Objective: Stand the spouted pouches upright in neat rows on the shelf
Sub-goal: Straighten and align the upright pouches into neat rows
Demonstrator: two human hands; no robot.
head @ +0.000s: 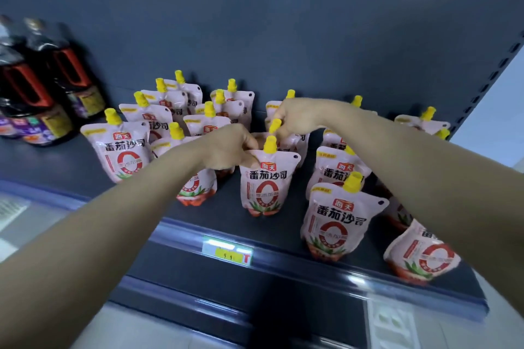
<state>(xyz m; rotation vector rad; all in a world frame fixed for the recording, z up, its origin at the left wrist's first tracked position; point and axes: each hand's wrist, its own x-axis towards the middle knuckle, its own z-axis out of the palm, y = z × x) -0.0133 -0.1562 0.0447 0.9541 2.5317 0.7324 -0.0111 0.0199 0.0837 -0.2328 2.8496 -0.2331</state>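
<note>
Several pink spouted pouches with yellow caps stand upright in rough rows on the dark shelf [232,218]. My left hand [226,147] pinches the top left corner of the front middle pouch [266,181], which stands upright. My right hand [297,116] grips the yellow spout of the pouch [295,140] right behind it; most of that pouch is hidden. Another pouch [337,221] stands at the front right, and a tilted one [419,255] sits by the shelf's right front edge under my right forearm.
Dark sauce bottles [37,88] stand at the left end of the shelf. The grey back panel [283,37] rises behind the pouches. A yellow price tag [226,255] sits on the front rail. A perforated upright post [493,73] bounds the right side.
</note>
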